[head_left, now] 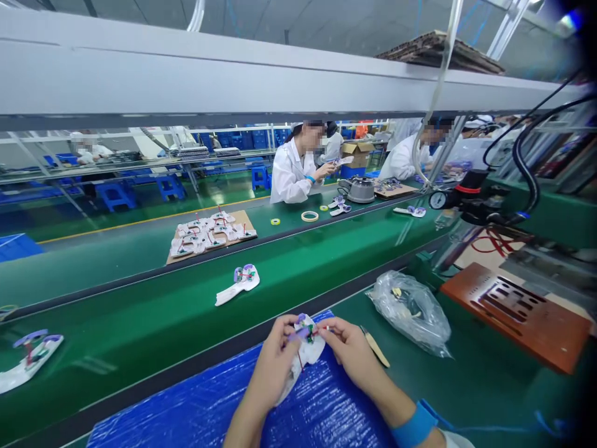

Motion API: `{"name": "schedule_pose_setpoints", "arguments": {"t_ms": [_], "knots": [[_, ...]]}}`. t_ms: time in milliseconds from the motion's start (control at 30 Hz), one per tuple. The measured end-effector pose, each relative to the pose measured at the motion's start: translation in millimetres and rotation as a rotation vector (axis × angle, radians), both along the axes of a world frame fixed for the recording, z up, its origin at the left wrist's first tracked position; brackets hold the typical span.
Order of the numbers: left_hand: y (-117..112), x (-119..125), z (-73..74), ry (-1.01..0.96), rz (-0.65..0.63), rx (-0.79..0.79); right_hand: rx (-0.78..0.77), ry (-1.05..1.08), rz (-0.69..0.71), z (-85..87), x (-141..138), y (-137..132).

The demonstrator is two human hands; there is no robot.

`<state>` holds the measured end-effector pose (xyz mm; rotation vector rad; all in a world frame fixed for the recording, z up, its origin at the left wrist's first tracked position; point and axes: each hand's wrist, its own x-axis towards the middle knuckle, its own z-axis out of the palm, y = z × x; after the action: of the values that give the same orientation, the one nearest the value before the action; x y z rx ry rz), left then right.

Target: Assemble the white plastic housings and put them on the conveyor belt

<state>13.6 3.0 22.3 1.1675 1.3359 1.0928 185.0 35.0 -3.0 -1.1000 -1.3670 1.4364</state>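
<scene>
Two bare hands met over a blue sheet [209, 410] at the near edge of the bench, both closed on one white part [308, 351] fitted with purple pieces and thin red wire. The left hand [273, 367] wrapped its fingers around the part's side and lower end, hiding much of it, while the right hand [354, 351] pinched the top by the wire with thumb and fingertips pressed together. A blue wristband [415, 423] sat on the right wrist. Just beside the right hand lay a pale flat stick [375, 348] on the green bench, and beyond it a crumpled clear bag [413, 311]. Further right was a brown slotted plate [517, 311]. Past the sheet ran a green belt [140, 323] carrying a similar part [239, 283] straight ahead of the hands and another [30, 358] far to the left. Across the belt a board [209, 235] held a cluster of such parts, with a roll of tape [310, 216] near it. A person in a white coat [291, 171] worked on the far side, well apart.
</scene>
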Motion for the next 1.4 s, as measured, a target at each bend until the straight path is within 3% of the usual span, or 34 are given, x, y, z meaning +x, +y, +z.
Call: {"name": "schedule_pose_setpoints", "arguments": {"t_ms": [133, 233, 333, 500, 633, 733, 833, 933, 1000, 1067, 1200, 1267, 1400], "knots": [[6.2, 14.5, -7.9, -0.561, 0.214, -0.227, -0.039, 0.052, 0.035, 2.8, -2.7, -5.8], [5.9, 23.6, -12.0, -0.706, 0.264, -0.263, 0.137, -0.028, 0.06, 5.9, -2.6, -9.4], [4.6, 30.0, -12.9, -0.632, 0.318, -0.187, 0.3, -0.148, 0.076, 9.4, -1.9, -12.0], [3.3, 35.9, -15.5, -0.378, 0.324, -0.023, 0.442, -0.258, 0.11, 15.4, -1.5, -16.3], [3.2, 35.8, -16.9, -0.39, 0.277, -0.009, 0.563, -0.365, 0.14, 22.9, -1.0, -23.9], [2.5, 32.2, -16.3, -0.412, 0.24, -0.073, 0.44, -0.344, 0.126, 23.7, -3.7, -29.0], [0.2, 26.3, -13.9, -0.46, 0.131, -0.086, 0.218, -0.104, 0.125, 19.6, -7.4, -26.7], [-2.1, 20.5, -10.2, -0.55, -0.032, -0.034, 0.07, 0.126, 0.139, 14.2, -8.3, -18.0], [-1.5, 18.1, -8.7, -0.508, -0.071, 0.017, 0.034, 0.152, 0.109, 11.3, -7.5, -12.7], [1.3, 17.2, -9.1, -0.407, 0.015, 0.047, 0.036, 0.117, 0.068, 9.2, -6.6, -10.2], [8.1, 16.7, -13.7, -0.301, 0.328, 0.037, 0.111, 0.018, 0.044, 6.8, -6.7, -12.6], [8.3, 17.6, -15.6, -0.278, 0.34, 0.02, 0.179, -0.07, 0.039, 5.7, -6.7, -14.5], [2.0, 24.6, -16.7, -0.099, 0.19, 0.078, 0.43, -0.295, -0.036, 4.3, -4.6, -14.5]]}}
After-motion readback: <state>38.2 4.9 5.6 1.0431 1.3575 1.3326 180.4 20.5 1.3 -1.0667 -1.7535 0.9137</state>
